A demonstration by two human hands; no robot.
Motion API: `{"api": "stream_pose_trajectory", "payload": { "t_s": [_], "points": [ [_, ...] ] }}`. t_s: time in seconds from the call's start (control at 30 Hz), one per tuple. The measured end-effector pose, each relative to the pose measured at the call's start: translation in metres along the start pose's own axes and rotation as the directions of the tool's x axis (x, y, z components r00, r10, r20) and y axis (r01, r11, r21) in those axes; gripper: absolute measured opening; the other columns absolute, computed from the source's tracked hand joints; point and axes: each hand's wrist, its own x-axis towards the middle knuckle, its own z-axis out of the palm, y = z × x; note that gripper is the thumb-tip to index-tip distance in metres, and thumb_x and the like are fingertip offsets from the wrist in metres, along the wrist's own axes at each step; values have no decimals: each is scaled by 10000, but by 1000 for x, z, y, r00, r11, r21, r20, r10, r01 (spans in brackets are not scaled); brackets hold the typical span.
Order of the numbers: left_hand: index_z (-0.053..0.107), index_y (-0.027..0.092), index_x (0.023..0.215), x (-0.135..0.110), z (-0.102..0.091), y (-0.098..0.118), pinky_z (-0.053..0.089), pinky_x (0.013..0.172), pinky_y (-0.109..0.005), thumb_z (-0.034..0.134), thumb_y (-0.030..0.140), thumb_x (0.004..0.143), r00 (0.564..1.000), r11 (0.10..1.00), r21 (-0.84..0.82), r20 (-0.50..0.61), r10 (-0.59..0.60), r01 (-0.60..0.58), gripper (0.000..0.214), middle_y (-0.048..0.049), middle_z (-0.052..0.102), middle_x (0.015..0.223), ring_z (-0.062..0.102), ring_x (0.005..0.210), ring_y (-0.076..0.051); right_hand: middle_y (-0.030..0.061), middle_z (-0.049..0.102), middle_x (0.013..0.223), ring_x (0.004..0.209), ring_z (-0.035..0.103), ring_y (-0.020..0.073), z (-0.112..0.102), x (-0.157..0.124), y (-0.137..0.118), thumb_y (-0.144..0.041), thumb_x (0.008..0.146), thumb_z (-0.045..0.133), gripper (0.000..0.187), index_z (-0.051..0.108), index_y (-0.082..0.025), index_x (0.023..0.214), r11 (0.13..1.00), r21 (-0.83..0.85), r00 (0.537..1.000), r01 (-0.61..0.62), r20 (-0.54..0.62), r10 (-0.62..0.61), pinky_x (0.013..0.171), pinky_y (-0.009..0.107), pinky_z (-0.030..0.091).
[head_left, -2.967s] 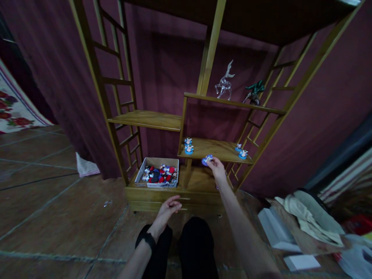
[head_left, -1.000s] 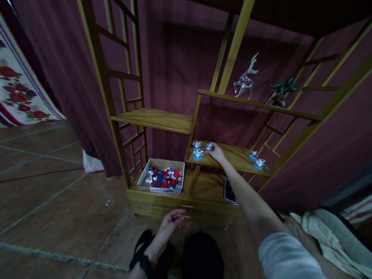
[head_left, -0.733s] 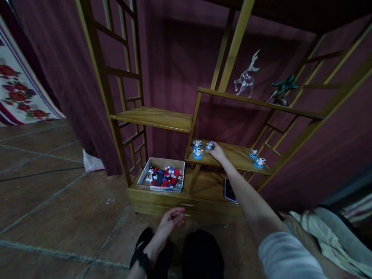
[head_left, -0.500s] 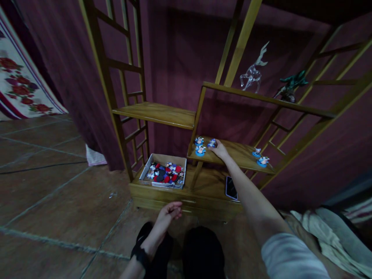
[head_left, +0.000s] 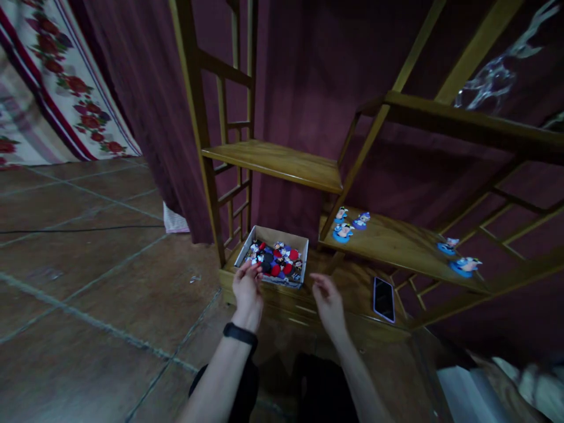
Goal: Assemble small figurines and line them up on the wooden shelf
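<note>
My left hand point(head_left: 247, 291) is at the front left corner of a shallow cardboard box point(head_left: 304, 267), fingers loosely stretched towards it and nothing seen in them. Inside the box lies a heap of small figurines point(head_left: 275, 261) with red, black and purple bases. To the right of the box hovers my right hand point(head_left: 328, 302), empty, its fingers apart. A purple figurine point(head_left: 362, 221) stands on the low right shelf point(head_left: 400, 244), beside two figurines on blue bases point(head_left: 342, 232). Two more blue-based figurines point(head_left: 466, 266) stand at that shelf's right end.
A phone point(head_left: 383, 299) lies on the bottom board below the right shelf. Higher up are a wooden shelf point(head_left: 275, 164) and a clear glass animal point(head_left: 489, 82). A dark curtain point(head_left: 145, 117) hangs at left, and a cable point(head_left: 79, 229) crosses the tiled floor.
My right hand has let go of the purple figurine, leaving it on the shelf, and moved left and down towards the box. My left hand has risen to the box. The view has swung left.
</note>
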Motion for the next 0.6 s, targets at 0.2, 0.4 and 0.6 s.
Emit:
{"api": "stream_pose_trajectory", "payload": {
  "t_s": [0.2,0.4,0.6],
  "points": [
    [512,152,882,51,5,-5,429,472,-138,443,-43,692,980,985,-151,-164,-111,86,281,11,558,676,543,508,-54,37,595,1012,940,566,164,72,44,60,-139,774,424,305,617,-243,986,998,-61,982,-6,190,17,844,314,450],
    [482,165,916,77,-1,13,430,450,-134,391,-55,708,964,953,-235,-136,-227,191,316,-11,555,729,534,508,-54,26,624,993,957,563,154,137,108,92,-115,789,415,296,639,-229,944,949,-306,924,79,380,46,895,297,409],
    [499,165,917,92,-1,42,455,481,-131,394,-56,709,967,942,-289,-138,-216,169,321,-13,547,757,550,557,-51,70,590,1107,1090,477,188,190,138,108,-111,821,399,332,631,-211,1037,772,-592,842,231,520,146,969,319,311]
  ]
}}
